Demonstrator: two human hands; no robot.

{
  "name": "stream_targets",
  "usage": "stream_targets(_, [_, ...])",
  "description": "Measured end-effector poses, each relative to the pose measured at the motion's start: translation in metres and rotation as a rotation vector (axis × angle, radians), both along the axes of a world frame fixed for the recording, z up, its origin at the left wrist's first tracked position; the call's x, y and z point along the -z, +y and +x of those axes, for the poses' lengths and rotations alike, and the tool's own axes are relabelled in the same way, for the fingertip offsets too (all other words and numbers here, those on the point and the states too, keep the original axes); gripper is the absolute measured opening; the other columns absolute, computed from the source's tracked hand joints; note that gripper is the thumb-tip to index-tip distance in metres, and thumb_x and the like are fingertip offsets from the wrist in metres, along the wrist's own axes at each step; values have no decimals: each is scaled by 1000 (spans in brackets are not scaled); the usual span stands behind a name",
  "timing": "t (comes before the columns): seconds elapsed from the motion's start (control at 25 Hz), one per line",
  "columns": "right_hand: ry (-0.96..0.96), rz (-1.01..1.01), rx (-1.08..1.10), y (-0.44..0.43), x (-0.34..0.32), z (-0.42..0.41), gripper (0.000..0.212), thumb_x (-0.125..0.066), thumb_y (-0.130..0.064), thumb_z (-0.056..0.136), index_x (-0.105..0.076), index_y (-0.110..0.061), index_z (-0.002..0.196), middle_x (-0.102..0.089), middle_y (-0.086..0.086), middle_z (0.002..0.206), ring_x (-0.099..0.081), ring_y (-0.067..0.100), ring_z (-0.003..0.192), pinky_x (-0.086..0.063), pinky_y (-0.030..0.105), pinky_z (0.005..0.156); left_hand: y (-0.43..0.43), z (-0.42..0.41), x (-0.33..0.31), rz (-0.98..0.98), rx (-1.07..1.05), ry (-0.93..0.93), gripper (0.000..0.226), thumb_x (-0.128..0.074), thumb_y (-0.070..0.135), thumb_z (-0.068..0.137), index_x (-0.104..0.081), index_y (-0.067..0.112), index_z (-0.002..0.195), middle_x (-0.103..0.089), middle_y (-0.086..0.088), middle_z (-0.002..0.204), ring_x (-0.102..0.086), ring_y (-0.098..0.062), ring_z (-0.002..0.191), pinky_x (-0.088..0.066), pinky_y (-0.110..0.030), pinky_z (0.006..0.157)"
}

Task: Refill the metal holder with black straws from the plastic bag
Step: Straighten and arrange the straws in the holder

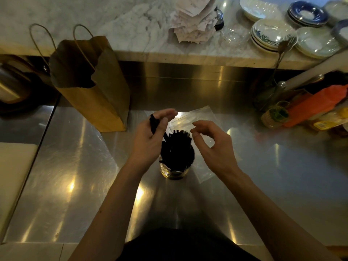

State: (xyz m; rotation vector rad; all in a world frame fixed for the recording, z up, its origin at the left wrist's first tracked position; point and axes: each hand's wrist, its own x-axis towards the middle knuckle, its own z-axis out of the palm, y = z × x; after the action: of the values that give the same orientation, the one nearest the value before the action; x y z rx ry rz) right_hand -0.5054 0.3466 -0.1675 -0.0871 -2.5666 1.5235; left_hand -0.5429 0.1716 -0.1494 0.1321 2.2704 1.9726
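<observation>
paper bag [90,87] left of holder [174,171], plastic bag [195,117] seemingly behind.

Your counter [75,176] is brushed stainless steel, smooth and pretty shiny, with light streaks all over it. The metal holder [174,173] is polished too, with a mirror-glossy wall. The black straws [177,146] look like matt plastic. The plastic bag [199,117] is clear, thin, crinkly and a bit glossy. The paper bag [98,102] is matt brown paper, the ledge [94,12] is veined marble, and the plates [271,32] are glazed and glossy.
</observation>
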Motion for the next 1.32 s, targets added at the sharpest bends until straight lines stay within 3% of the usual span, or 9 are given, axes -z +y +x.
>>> stream_targets(0.12, [-77, 1, -184, -9, -20, -9, 33, -59, -26, 94, -55, -24, 126, -56, -25, 117, -50, -21, 106, -38, 0, 87, -4, -15, -30, 82, 94, 8, 28, -43, 14, 103, -62, 15, 123, -69, 4, 122, -60, -6, 120, -45, -36, 107])
stream_targets(0.2, [-167, -7, -351, -14, -31, -17, 40, -57, -29, 95, -49, -22, 134, -54, -22, 120, -49, -24, 102, -40, -1, 83, -3, -23, -48, 187, 168, -5, 28, -42, 11, 102, -62, 12, 123, -70, -2, 122, -61, -11, 120, -45, -35, 106])
stream_targets(0.4, [-169, -222, -408, -23, -47, -34, 21, -52, -23, 99, -56, -13, 117, -70, 8, 98, -70, 17, 86, -59, 36, 79, 4, -40, -82, 387, 257, -84, 30, -39, 7, 102, -58, 4, 125, -69, -12, 123, -63, -19, 119, -48, -31, 104])
stream_targets(0.52, [-212, -421, -444, -27, -57, -40, 21, -44, -20, 101, -55, -4, 110, -71, 14, 87, -71, 22, 70, -58, 34, 68, 12, -52, -91, 461, 272, -119, 30, -39, 8, 103, -56, 5, 128, -68, -14, 123, -65, -22, 116, -52, -31, 98])
stream_targets(0.64, [-231, -571, -462, -31, -62, -40, 23, -41, -24, 101, -53, -4, 102, -65, 6, 71, -59, 18, 50, -50, 31, 53, 21, -61, -95, 546, 256, -120, 38, -39, 7, 103, -44, 13, 140, -69, -14, 121, -68, -26, 110, -55, -30, 91])
stream_targets(0.8, [-209, -680, -415, -33, -61, -39, 23, -42, -27, 99, -52, -7, 96, -52, 0, 60, -43, 11, 43, -37, 24, 44, 31, -61, -93, 625, 156, 7, 55, -44, 2, 100, -33, 29, 147, -67, -15, 124, -68, -29, 110, -54, -36, 94])
stream_targets(1.0, [-256, -708, -388, -34, -59, -30, 36, -42, -31, 97, -48, 4, 102, -52, 3, 61, -43, 14, 44, -37, 24, 43, 37, -53, -83, 558, 27, 76, 33, -46, -1, 99, -52, 11, 129, -68, -10, 121, -70, -22, 107, -56, -29, 89])
stream_targets(1.12, [-268, -711, -402, -33, -60, -25, 28, -40, -30, 100, -52, -4, 99, -52, 8, 63, -44, 16, 44, -39, 24, 44, 36, -51, -78, 470, 25, 71, 28, -51, 0, 96, -56, 4, 124, -70, -11, 117, -71, -21, 104, -57, -27, 85])
stream_targets(1.32, [-303, -751, -385, -28, -59, -21, 29, -40, -27, 100, -52, 0, 102, -53, 1, 62, -42, 11, 44, -37, 22, 43, 28, -47, -75, 391, 57, 99, 39, -62, 9, 89, -56, 13, 127, -73, -8, 111, -71, -21, 104, -57, -31, 87])
